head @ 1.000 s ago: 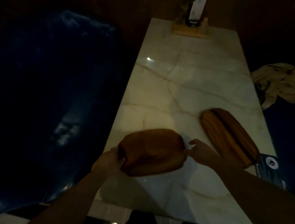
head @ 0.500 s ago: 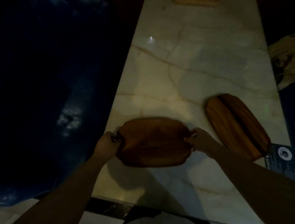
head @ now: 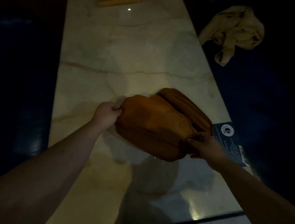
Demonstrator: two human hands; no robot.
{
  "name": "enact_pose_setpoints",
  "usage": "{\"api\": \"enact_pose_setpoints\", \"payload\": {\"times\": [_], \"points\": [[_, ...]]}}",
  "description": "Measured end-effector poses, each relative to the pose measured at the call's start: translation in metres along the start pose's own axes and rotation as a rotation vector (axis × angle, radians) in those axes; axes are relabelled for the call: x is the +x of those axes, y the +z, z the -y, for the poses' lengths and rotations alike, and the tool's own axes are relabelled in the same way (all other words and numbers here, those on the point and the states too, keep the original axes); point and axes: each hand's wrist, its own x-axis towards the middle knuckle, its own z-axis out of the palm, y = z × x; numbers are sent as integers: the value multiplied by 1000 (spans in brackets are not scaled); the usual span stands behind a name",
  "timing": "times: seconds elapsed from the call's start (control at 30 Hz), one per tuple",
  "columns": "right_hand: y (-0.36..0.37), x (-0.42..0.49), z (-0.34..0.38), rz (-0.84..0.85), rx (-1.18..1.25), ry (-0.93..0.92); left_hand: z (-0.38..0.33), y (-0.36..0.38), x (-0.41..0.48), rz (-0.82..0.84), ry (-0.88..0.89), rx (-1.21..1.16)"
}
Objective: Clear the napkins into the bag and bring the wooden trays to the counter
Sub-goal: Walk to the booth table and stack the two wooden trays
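A brown oval wooden tray (head: 153, 127) is held over a second wooden tray (head: 186, 104), which lies on the pale marble table (head: 121, 64) and shows only along its far and right side. My left hand (head: 107, 114) grips the upper tray's left end. My right hand (head: 202, 145) grips its right end, fingers over the rim. Whether the upper tray rests on the lower one or hovers just above it, I cannot tell. No napkins lie on the table.
A crumpled beige cloth (head: 234, 30) lies on the dark seat to the right of the table. A dark printed card (head: 229, 142) sits at the table's right edge beside my right hand. A wooden holder (head: 118, 1) stands at the far end. Dark blue seating flanks both sides.
I lifted the tray with both hands and carried it right, over the second tray. The view shifted forward and right along the table.
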Motion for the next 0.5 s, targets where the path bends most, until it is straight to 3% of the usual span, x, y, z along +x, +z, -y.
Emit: {"api": "enact_pose_setpoints", "payload": {"times": [0.27,0.5], "points": [[-46,8,-17,-93,27,49,-83,65,61,141,178,227],[-58,14,-29,-105,-20,54,-98,101,80,179,172,309]]}}
